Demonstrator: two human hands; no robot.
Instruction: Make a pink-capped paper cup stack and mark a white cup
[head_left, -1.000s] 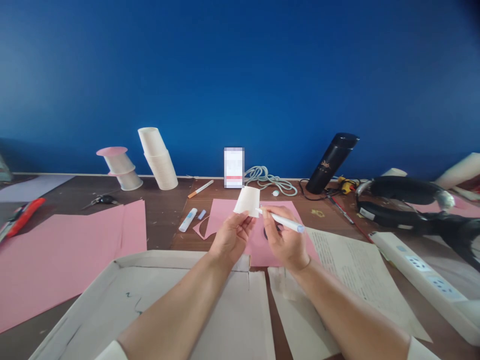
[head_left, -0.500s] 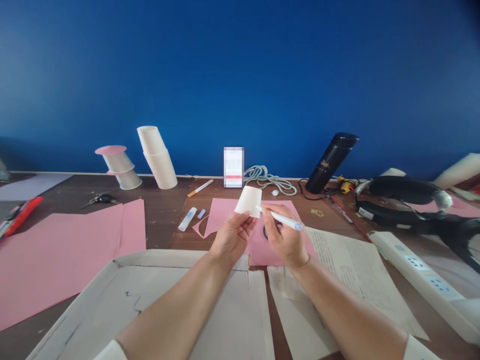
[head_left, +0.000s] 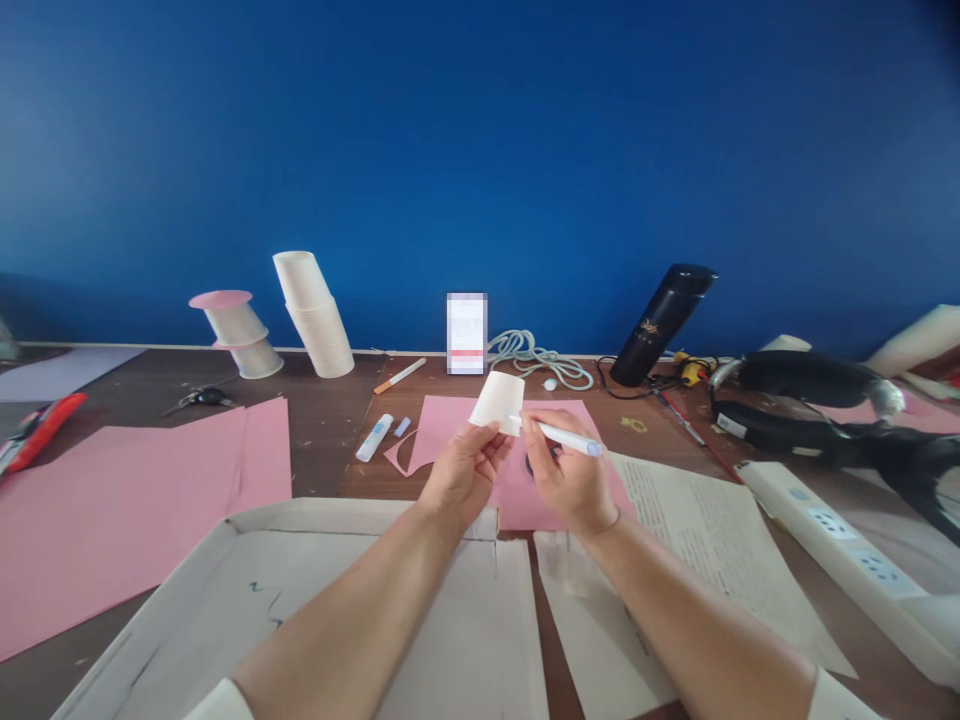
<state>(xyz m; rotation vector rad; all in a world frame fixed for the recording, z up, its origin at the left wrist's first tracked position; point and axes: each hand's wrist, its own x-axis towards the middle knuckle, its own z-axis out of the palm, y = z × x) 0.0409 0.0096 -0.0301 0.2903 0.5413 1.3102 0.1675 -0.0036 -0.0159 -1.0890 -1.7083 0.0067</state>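
A white paper cup (head_left: pixel 498 396) is held above the pink paper, tilted, its wider end towards me. My left hand (head_left: pixel 469 468) pinches it at that lower edge between thumb and fingers. My right hand (head_left: pixel 574 480) is closed around a white pen (head_left: pixel 566 437) with a pale blue end. The pen's tip is at the cup's lower right side; whether it touches the wall I cannot tell. Beneath the hands lies a pink sheet (head_left: pixel 442 425) with a curved cut at its left. A dark ring-shaped thing on it is partly covered by my right hand.
Stacked cups (head_left: pixel 321 330), two cups with pink discs (head_left: pixel 247 330), a phone (head_left: pixel 466 335) and a black flask (head_left: pixel 660 325) stand along the wall. A glue tube (head_left: pixel 374 438), white box lid (head_left: pixel 360 620), utility knife (head_left: pixel 45 435), headphones (head_left: pixel 806 400) and power strip (head_left: pixel 847 560) lie around.
The pen and the fingers of my right hand have shifted very slightly left and down along the cup's side. My left hand and the cup stay almost still.
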